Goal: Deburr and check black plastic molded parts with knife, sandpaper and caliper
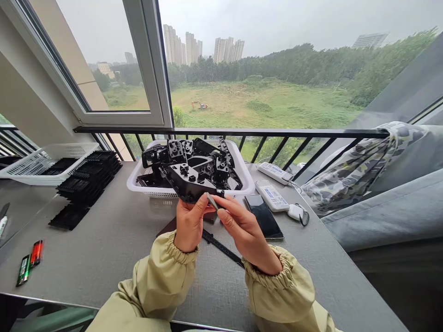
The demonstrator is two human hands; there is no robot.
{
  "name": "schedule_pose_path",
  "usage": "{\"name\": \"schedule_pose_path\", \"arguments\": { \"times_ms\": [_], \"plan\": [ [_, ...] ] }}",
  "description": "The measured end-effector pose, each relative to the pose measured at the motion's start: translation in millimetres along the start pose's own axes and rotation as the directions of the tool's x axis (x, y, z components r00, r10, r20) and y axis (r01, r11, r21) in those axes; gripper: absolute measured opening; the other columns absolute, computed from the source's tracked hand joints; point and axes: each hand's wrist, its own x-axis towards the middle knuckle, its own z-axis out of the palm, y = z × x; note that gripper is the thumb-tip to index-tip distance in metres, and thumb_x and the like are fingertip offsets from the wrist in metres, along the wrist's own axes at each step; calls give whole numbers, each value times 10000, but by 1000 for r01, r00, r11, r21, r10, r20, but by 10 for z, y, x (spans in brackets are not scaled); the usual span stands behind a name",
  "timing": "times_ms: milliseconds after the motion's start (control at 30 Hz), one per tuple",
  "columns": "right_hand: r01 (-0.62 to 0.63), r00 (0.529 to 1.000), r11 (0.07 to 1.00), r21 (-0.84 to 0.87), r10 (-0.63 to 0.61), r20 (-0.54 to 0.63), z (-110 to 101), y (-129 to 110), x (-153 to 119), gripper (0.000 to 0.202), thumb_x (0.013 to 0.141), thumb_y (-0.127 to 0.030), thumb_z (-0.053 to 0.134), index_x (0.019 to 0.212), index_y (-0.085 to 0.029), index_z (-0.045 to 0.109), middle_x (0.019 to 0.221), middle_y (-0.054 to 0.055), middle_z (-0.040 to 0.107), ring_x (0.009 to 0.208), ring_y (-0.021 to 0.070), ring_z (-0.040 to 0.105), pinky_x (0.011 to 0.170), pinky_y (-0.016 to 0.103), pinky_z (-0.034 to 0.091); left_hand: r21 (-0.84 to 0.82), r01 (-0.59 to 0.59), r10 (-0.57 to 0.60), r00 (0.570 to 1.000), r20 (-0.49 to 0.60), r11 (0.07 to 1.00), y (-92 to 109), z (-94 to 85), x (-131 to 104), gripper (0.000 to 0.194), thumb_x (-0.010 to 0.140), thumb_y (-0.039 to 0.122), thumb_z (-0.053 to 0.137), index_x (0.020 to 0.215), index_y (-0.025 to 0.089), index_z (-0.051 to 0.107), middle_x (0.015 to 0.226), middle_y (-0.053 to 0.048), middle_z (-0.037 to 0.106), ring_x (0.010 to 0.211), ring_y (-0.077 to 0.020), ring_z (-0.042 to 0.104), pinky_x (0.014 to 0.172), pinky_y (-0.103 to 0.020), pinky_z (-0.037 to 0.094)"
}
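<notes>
In front of the white basket, my left hand (190,222) grips a black plastic part (191,180) by its lower edge, thumb on top. The part is tilted, with several small raised pegs on its face. My right hand (244,226) pinches a small grey blade-like tool (213,203), whose tip is by my left thumb at the part's edge. Its exact kind is unclear, since the fingers cover most of it. Behind my hands stands the white basket (246,180), heaped with black plastic parts (202,161). A long dark strip like a caliper (223,248) lies below them on the table.
Left on the grey table (86,258) are stacked black trays (92,175), another white basket (81,152) and two lighters (30,263). A phone (265,216), white power strips (272,196) and a white charger (296,212) lie right. A black railing (242,133) runs behind.
</notes>
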Motion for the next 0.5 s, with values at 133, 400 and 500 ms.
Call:
{"name": "schedule_pose_path", "arguments": {
  "times_ms": [133,400,500],
  "plan": [
    [31,999,999,12,-31,37,-24,-8,6,354,917,-456,520,1173,-277,686,1119,74,688,1163,249,562,1007,424,442,-6,2,-2,1000,-24,1000,7,3,9,252,573,317,832,716,159,699,682,5,717,564,-99,663,509,-161,532],
    [114,991,989,-94,-119,-56,-113,-72,35,320,952,-339,487,1223,-247,629,1099,77,653,952,195,621,824,326,514,113,-140,139,990,11,984,-78,-53,-9,275,696,422,761,828,182,740,795,-29,757,655,-147,706,618,-244,596],
    [138,989,969,-204,-148,-32,-98,-94,9,309,953,-293,483,1224,-223,614,1055,76,680,898,188,641,796,311,520,182,-239,229,971,75,954,-118,-82,-45,282,742,444,722,875,198,750,892,-42,764,781,-182,721,697,-282,609]
  ]
}}
